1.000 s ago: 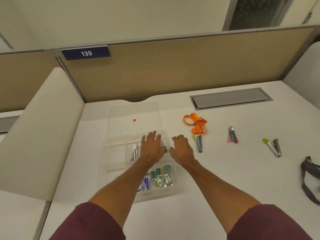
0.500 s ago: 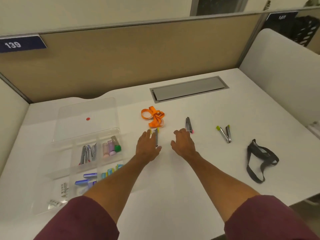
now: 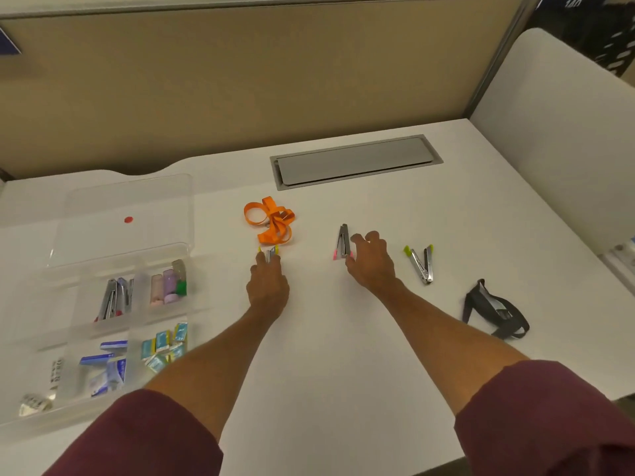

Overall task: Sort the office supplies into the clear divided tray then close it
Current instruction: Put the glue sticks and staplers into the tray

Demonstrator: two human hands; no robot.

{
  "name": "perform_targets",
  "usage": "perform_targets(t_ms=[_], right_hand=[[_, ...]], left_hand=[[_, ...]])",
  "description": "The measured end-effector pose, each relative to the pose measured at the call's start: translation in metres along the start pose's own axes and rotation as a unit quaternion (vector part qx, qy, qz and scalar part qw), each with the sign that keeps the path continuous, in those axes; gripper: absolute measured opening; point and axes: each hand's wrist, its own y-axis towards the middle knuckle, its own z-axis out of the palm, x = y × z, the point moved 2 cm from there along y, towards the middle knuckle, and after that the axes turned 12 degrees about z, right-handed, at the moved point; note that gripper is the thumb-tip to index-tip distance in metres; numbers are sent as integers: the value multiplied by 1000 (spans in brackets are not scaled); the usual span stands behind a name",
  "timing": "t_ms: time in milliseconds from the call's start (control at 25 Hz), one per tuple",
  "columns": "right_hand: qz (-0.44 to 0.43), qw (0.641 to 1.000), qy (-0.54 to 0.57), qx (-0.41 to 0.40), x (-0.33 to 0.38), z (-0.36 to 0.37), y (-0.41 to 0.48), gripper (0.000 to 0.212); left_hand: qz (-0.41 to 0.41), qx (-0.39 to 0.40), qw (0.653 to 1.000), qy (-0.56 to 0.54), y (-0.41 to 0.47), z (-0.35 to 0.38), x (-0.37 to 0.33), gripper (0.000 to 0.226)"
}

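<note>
Clear plastic divided tray sits at the left of the white desk, its hinged transparent lid lying open and flat behind it, marked with one small red dot. Inside, one compartment holds several metal staple removers, the one beside it a few pastel erasers with a green piece; nearer, one holds blue-and-white staple boxes and another a heap of small teal boxes. The exact counts in there cannot be told.

Three silver staple removers lie loose on the desk. The left hand has its fingertips closed around the yellow-tipped staple remover, just below one crumpled orange lanyard. The right hand is spread loosely, thumb and forefinger touching the pink-tipped staple remover; whether it has a grip cannot be told. A third remover, the green-tipped staple remover, lies splayed open just right of that hand, untouched. One black lanyard lies near the desk's right edge, well apart from the tray.
</note>
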Motion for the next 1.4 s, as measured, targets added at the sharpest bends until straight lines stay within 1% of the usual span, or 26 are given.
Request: perform_targets(t_ms=[80,160,240,280,360,440,480,680,960,1120,1320,1400], right_hand=[[0,1000,4,20,3,0,10,49],[4,999,27,46,10,2,18,57],[-2,997,4,72,19,6,26,61],[-10,996,-24,82,23,10,29,59],[-20,994,-50,93,28,19,31,48],[-17,996,-31,79,29,25,29,36],[-12,997,-16,71,29,26,27,34],[1,997,30,67,49,17,17,37],[-55,995,36,74,134,25,-19,40],[-111,988,77,80,191,39,-51,39],[-153,980,71,104,257,56,-94,39],[-163,976,76,122,279,65,-108,39]], left_hand=[[-20,-32,998,-45,3,-1,2,48],[-42,-56,994,-86,5,-2,2,52],[-53,-68,991,-105,6,-4,2,55],[-51,-73,990,-106,7,-5,2,55],[-48,-85,990,-102,9,-9,3,54],[-50,-94,990,-97,10,-16,5,51],[-49,-98,990,-92,10,-20,7,48],[-31,-130,987,-84,10,-49,17,34],[-16,-184,978,-96,-2,-99,60,9],[-3,-226,970,-92,-20,-129,108,9],[-34,-280,953,-111,-53,-156,175,7],[-50,-286,950,-113,-65,-164,200,7]])
